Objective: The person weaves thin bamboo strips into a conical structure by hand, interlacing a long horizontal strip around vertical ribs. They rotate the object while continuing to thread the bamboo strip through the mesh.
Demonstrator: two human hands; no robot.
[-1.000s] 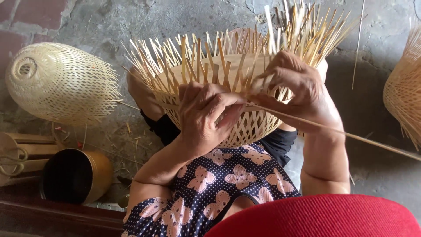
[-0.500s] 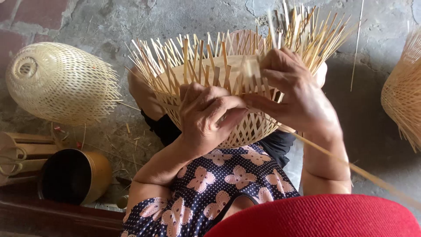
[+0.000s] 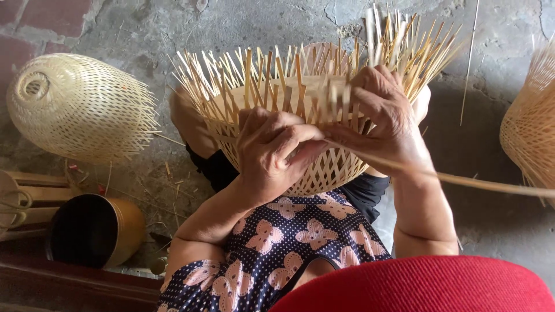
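Since half a sec ago the long bamboo strip (image 3: pixel 462 180) has swung up, now nearly level. Half-woven basket (image 3: pixel 300 115) sits on person's lap. Right hand (image 3: pixel 384 118) fingers pinch the strip at the weave; left hand (image 3: pixel 272 153) fingers clenched against basket wall. Finished basket (image 3: pixel 75 107) lies on floor, dark tube (image 3: pixel 95 231) nearby.

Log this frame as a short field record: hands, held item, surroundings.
left hand: gripping the rim of the unfinished woven basket
right hand: on the rim among the upright slats, pinching a long bamboo strip that trails off to the right
basket position: in the person's lap
left of the person: finished woven shade, dark round container
right edge: part of another woven piece
ground: rough concrete floor
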